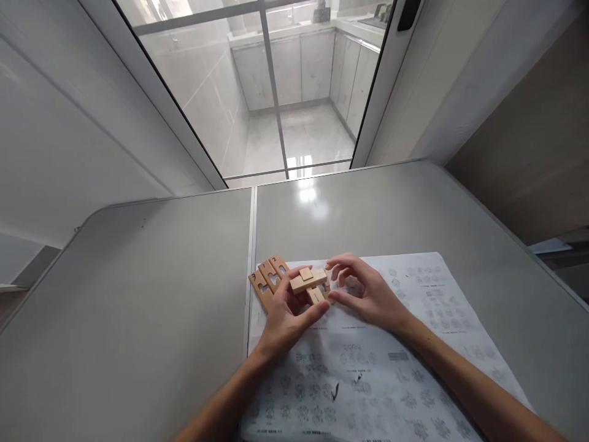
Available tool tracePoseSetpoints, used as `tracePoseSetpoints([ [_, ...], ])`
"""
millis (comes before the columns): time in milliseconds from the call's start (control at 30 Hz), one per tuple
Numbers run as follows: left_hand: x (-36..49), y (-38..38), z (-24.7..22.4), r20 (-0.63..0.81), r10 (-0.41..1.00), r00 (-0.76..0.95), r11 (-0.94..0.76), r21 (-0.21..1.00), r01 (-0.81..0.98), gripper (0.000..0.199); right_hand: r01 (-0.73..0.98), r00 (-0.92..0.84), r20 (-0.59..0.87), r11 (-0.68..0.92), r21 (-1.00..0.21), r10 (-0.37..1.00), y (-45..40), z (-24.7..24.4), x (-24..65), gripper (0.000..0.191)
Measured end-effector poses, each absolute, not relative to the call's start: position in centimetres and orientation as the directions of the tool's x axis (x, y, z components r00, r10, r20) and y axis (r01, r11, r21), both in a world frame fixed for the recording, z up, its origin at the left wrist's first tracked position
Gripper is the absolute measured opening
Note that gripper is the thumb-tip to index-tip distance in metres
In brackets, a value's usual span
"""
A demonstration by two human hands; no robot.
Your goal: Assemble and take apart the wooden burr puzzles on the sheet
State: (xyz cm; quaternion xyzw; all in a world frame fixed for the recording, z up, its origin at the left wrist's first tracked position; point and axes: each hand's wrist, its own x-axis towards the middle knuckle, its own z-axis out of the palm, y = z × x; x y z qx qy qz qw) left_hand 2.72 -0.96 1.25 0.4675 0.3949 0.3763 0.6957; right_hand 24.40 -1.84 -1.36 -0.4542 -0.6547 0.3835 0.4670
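Note:
My left hand (289, 316) is closed around a wooden interlocking puzzle (309, 281) made of light, crossed blocks, held above the printed sheet. Its thumb presses the near block, which bears a dark mark. My right hand (361, 287) is beside the puzzle's right end, with fingers curved and thumb and fingertips apart; whether a fingertip touches the wood is hard to tell. Left of the puzzle lie flat brown wooden pieces (262, 288) with cut-out notches, numbered 3, 1 and 2, partly behind my left hand.
A large paper sheet (368, 393) with rows of small printed diagrams lies under my hands. The grey table (184, 307) has a metal seam (253, 227) running away from me. Beyond its far edge stands a framed glass door (276, 92), with white cabinets behind it.

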Motion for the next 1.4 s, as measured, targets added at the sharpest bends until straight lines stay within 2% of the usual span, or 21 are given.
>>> tracePoseSetpoints([
  [67,2.6,-0.8,1.0,-0.194,0.911,0.364,0.27,0.947,-0.172,0.067,0.348,-0.2,0.294,0.348,-0.87,0.935,-1.7,-1.4,25.0,0.051],
  [167,2.4,-0.5,0.6,-0.199,0.927,0.318,0.266,0.946,-0.184,0.067,0.494,-0.296,0.247,0.369,-0.787,0.923,-1.7,-1.5,25.7,0.08],
  [233,2.3,-0.5,0.3,-0.199,0.931,0.305,0.264,0.945,-0.191,0.07,0.554,-0.345,0.227,0.392,-0.735,0.911,-1.8,-1.7,25.8,0.092],
  [300,2.2,-0.5,0.1,-0.193,0.931,0.31,0.26,0.946,-0.194,0.072,0.584,-0.376,0.228,0.42,-0.695,0.898,-1.8,-1.8,25.7,0.093],
  [400,2.3,-0.6,0.2,-0.186,0.928,0.322,0.256,0.948,-0.188,0.073,0.578,-0.388,0.258,0.452,-0.679,0.885,-1.7,-1.6,25.4,0.076],
  [467,2.4,-0.6,0.4,-0.181,0.929,0.323,0.249,0.951,-0.185,0.073,0.531,-0.363,0.267,0.434,-0.728,0.893,-1.6,-1.3,25.3,0.063],
  [533,2.5,-0.6,0.5,-0.178,0.929,0.323,0.248,0.95,-0.188,0.074,0.443,-0.307,0.226,0.349,-0.826,0.924,-1.6,-1.0,25.2,0.056],
  [667,2.5,-0.5,0.6,-0.167,0.927,0.336,0.249,0.944,-0.216,0.075,0.129,-0.246,0.034,0.067,-0.989,0.969,-1.7,-0.8,25.5,0.069],
  [767,2.4,-0.5,0.6,-0.147,0.921,0.361,0.246,0.938,-0.244,0.076,-0.128,-0.36,-0.059,-0.112,-0.985,0.931,-1.6,-1.1,25.6,0.074],
  [867,2.4,-0.6,0.7,-0.129,0.913,0.387,0.24,0.937,-0.254,0.079,-0.261,-0.462,-0.096,-0.239,-0.935,0.882,-1.6,-1.5,25.5,0.067],
  [1033,2.5,-1.0,0.8,-0.138,0.917,0.374,0.207,0.967,-0.149,0.078,-0.309,-0.5,-0.096,-0.281,-0.909,0.86,-1.7,-1.6,24.8,0.058],
  [1267,2.5,-1.2,1.2,-0.147,0.922,0.358,0.188,0.978,-0.084,0.077,-0.309,-0.41,-0.1,-0.242,-0.92,0.906,-1.8,-1.3,24.9,0.073],
  [1400,2.6,-1.1,1.6,-0.149,0.922,0.357,0.193,0.977,-0.089,0.076,-0.301,-0.416,-0.122,-0.263,-0.917,0.901,-1.7,-1.3,25.4,0.069],
])
